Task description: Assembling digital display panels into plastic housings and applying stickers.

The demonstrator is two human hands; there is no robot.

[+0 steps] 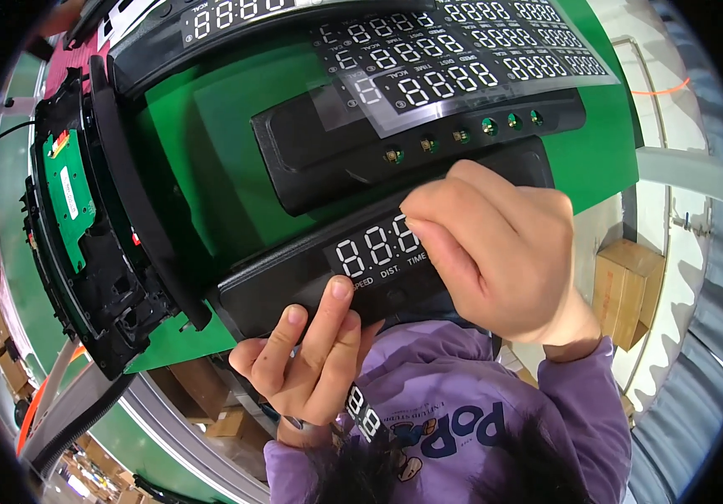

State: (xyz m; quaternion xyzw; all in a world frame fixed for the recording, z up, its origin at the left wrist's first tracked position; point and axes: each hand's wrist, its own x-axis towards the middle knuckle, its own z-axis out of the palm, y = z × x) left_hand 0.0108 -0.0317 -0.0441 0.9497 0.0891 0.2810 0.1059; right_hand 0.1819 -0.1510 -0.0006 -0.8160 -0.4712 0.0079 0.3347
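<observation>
A long black console panel (286, 290) lies tilted in front of me, with a dark film (366, 252) of white segment digits on its face. My right hand (504, 252) is curled over the panel, thumb and forefinger pinched at the film's upper edge and covering its right part. My left hand (311, 361) has its fingers stretched out along the panel's near edge. One of its fingertips touches the film's lower left corner; the thumb is mostly hidden. A small strip with white digits (363, 412) shows beside my left wrist; what holds it is unclear.
A second black panel (328, 168) with a row of holes lies beyond, partly under transparent sheets of printed digits (462, 59). At left stands an opened black housing (110, 218) with a green circuit board (72, 197). All rest on a green tabletop (185, 202). A cardboard box (626, 290) stands right.
</observation>
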